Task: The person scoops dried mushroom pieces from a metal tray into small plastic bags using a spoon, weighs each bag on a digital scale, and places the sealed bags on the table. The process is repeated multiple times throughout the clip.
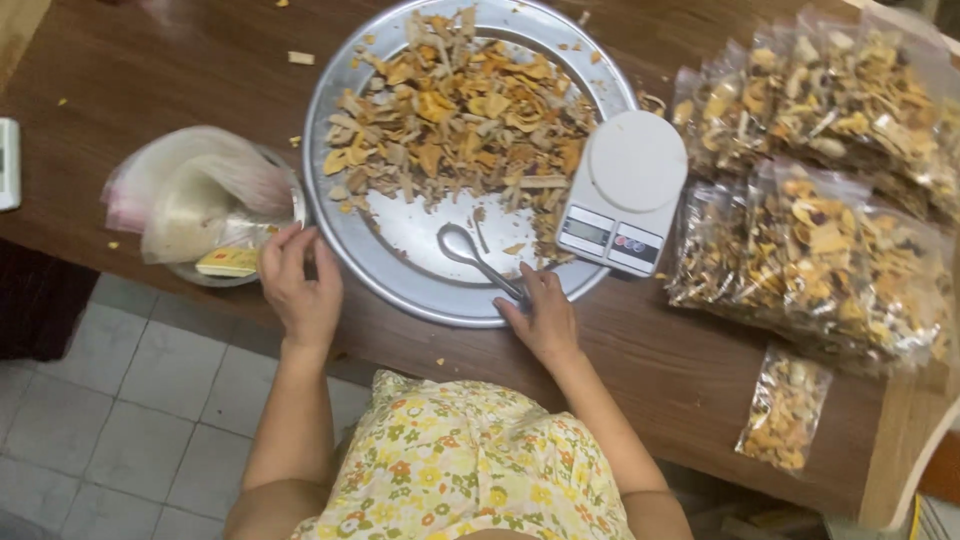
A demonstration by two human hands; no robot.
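A large round metal tray [400, 262] on a dark wooden table holds a heap of dried yellow and tan chips [460, 115]. A metal spoon [470, 252] lies in the tray's bare near part, and my right hand [540, 315] grips its handle at the near rim. My left hand [298, 285] rests at the tray's left rim. Its fingers are spread and touch a pile of clear plastic bags [195, 190]. A white kitchen scale [625, 190] sits on the tray's right rim.
Several filled clear bags of the chip mix [820, 190] are stacked at the right, and one small filled bag [785, 410] lies near the table's front edge. A yellow packet [228, 262] lies under the empty bags. Crumbs dot the table. Tiled floor shows at lower left.
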